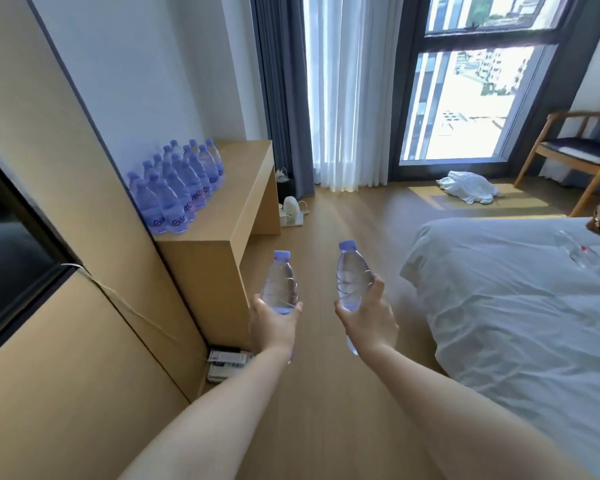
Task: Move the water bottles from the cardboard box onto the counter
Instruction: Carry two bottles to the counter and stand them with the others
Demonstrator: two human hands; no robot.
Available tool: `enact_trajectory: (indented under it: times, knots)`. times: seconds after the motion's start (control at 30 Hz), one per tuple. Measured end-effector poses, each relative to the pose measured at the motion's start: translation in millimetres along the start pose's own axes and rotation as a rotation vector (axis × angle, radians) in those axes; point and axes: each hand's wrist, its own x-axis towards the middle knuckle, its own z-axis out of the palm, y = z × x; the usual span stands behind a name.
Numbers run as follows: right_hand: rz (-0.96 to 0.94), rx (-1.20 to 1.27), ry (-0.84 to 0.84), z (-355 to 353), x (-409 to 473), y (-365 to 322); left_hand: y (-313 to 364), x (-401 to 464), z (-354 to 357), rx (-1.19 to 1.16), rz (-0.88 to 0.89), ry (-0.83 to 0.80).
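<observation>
The wooden counter point(243, 188) stands against the wall, and I take it as my mark for everything else. On its end nearest the wall panel a tight cluster of water bottles point(179, 183) stands upright in rows, blue caps up, labels facing me. Beyond the counter's far end hang a grey curtain point(281, 81) and a sheer white one point(343, 91), with a tall window point(465, 102) past them. On the wood floor point(354, 216) beside the counter's far leg sits a white kettle point(291, 207) on its tray. Across the floor from the counter is the bed point(520, 320) with white bedding; a clear bottle point(576, 249) lies on it. Further from the counter, by the window, a white cloth point(468, 187) is heaped on the floor, next to a wooden chair point(572, 150). At the counter's near foot some flat devices point(227, 358) lie on the floor. A dark screen point(11, 247) is set in the panel on the near side of the counter.

Both my arms reach out over the floor, short of the counter. My left hand point(274, 327) wraps the lower part of a bottle point(279, 284), thumb and fingers curled round it, cap upward. My right hand point(369, 318) grips a second bottle point(352, 278) the same way, fingers closed round its waist. Both bottles are upright, apart from each other, and not touching the counter. I cannot see the cardboard box.
</observation>
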Motion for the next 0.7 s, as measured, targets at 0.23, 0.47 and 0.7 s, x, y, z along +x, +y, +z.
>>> enact_trajectory:
  times: [0.23,0.47,0.7]
  knots:
    - [-0.007,0.007,-0.046,35,149,-33,76,119,64,0.003,-0.013,-0.005]
    - [-0.061,0.004,-0.116,116,297,-57,115,268,138,0.04,-0.091,0.029]
    - [-0.055,0.046,-0.157,193,447,-118,169,444,190,-0.017,-0.146,-0.044]
